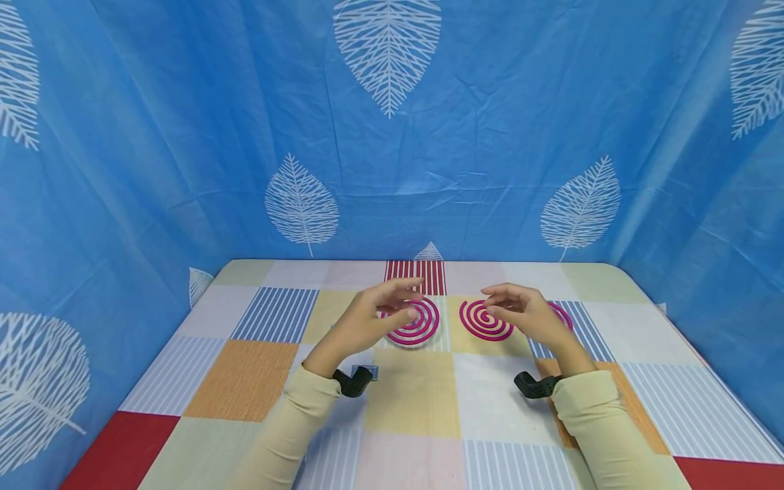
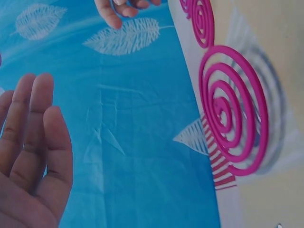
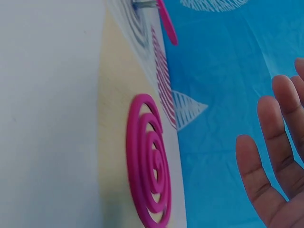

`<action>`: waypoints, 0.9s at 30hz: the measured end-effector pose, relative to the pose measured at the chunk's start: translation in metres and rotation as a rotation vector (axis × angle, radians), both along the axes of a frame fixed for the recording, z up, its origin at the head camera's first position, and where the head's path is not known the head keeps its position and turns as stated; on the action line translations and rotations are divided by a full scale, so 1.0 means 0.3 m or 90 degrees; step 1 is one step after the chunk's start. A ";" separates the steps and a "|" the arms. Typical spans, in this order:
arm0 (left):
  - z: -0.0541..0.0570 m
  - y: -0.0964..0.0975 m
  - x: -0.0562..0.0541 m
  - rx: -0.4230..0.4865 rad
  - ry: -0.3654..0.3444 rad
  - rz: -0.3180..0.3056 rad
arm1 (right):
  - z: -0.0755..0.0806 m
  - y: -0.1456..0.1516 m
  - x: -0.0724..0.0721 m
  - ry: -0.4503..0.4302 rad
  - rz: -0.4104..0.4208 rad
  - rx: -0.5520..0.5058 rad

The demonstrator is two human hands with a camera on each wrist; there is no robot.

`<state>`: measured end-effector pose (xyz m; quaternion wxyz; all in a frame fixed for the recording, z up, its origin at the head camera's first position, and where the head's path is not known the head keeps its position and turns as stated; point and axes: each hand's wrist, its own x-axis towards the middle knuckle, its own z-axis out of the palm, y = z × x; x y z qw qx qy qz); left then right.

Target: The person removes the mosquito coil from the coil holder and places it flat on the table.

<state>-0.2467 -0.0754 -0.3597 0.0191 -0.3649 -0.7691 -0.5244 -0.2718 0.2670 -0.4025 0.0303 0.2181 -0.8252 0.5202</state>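
Three magenta spiral mosquito coils are on the patchwork cloth. The left coil (image 1: 422, 335) sits raised, with its shadow offset on the cloth in the left wrist view; a small grey piece (image 3: 145, 4) shows under it in the right wrist view. My left hand (image 1: 382, 309) hovers over this coil, fingers loosely bent and holding nothing. The middle coil (image 3: 137, 166) lies flat, and the fingertips of my right hand (image 1: 523, 309) overlap it in the head view. That hand holds nothing either. My right hand partly hides the third coil (image 1: 562, 314).
A small blue-edged rectangular item (image 1: 366, 372) lies by my left wrist, partly covered by the black wrist mount (image 1: 353, 382). Blue curtain (image 1: 453, 163) with white leaf prints encloses the table's back and sides. The patchwork tablecloth (image 1: 416, 401) covers the tabletop.
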 end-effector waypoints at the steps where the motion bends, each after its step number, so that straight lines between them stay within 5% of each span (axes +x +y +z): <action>1: -0.004 -0.008 -0.004 0.002 -0.004 0.001 | -0.003 -0.006 -0.001 0.000 0.005 -0.001; 16: -0.077 -0.109 -0.067 -0.005 -0.139 0.042 | -0.043 -0.055 -0.017 -0.038 0.058 -0.011; 27: -0.127 -0.145 -0.101 -0.083 -0.209 0.084 | -0.088 -0.102 -0.024 -0.087 0.080 -0.026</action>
